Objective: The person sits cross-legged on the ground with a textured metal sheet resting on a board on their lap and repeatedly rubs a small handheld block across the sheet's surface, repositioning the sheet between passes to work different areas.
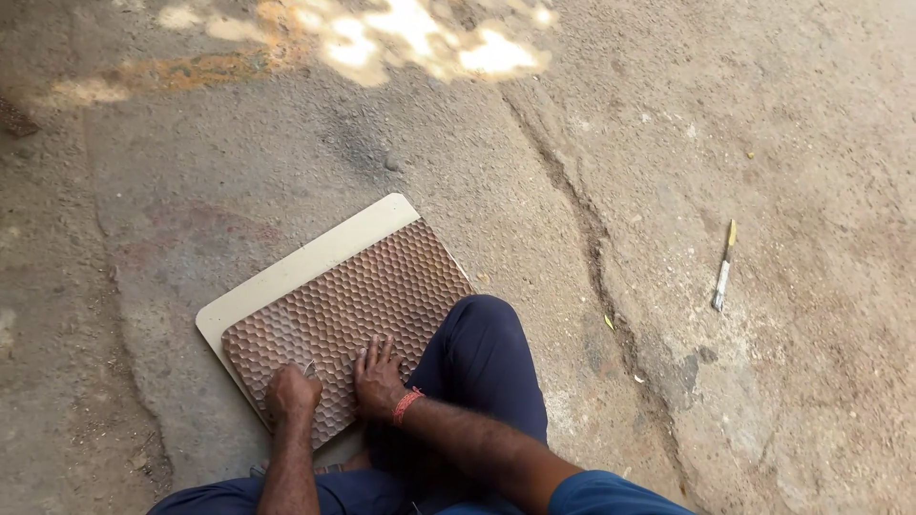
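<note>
A brown sheet with a honeycomb pattern (pixel 353 310) lies on a cream flat board (pixel 315 256) on the ground. My left hand (pixel 290 393) is closed near the sheet's front edge, with a small metal tip showing above the knuckles; what tool it is I cannot tell. My right hand (pixel 379 380) lies flat on the sheet with fingers spread, right beside the left hand. A red thread band circles the right wrist. My knee in dark blue trousers (pixel 477 353) rests on the sheet's right corner.
The ground is rough concrete (pixel 668 143) with a long crack running down the middle right. A small knife with a yellow end (pixel 723 267) lies on the ground to the right, away from the board. Sunlit patches mark the top.
</note>
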